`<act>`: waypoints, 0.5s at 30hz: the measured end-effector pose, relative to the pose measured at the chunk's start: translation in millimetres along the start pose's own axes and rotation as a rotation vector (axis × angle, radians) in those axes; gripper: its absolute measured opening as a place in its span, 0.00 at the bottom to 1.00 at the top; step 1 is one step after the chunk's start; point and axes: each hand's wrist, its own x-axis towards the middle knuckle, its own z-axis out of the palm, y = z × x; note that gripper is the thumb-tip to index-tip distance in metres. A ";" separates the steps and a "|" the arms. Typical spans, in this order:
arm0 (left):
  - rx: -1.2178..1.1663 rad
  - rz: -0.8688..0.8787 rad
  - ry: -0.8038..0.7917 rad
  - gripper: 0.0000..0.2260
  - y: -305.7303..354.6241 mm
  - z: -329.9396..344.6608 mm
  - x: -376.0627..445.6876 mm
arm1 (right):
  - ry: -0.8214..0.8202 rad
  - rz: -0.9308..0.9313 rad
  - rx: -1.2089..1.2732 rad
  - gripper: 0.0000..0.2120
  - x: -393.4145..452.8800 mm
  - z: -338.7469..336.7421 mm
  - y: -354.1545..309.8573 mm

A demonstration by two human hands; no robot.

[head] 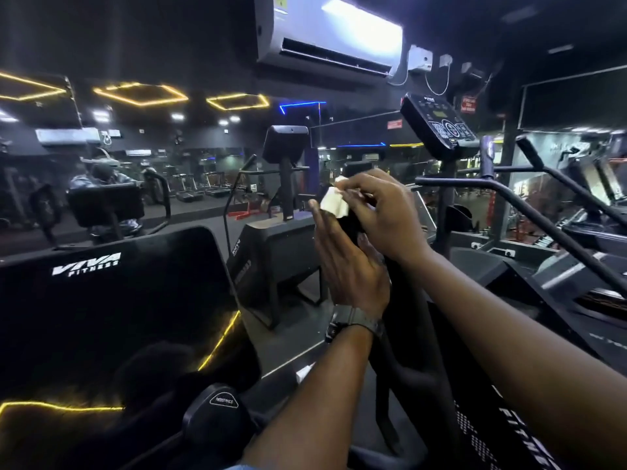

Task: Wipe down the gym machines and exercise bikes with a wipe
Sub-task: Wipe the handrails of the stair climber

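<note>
At frame centre the right hand [385, 217] pinches the small wipe [334, 204] on a black handle [353, 228], left hand [349, 262] flat with straight fingers beside; the wipe may slip from the thin pinch.

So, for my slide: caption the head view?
Both hands work a white wipe on a black machine upright.

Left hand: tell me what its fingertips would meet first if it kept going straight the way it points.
The left hand points up and away; its fingertips already sit at the white wipe, so that comes first. Beyond it, probably the mirror wall, though depth is unclear.
</note>
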 end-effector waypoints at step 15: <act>-0.035 0.044 -0.040 0.32 4.4 -7.6 0.0 | -0.078 0.146 0.001 0.16 -45.4 -17.0 45.5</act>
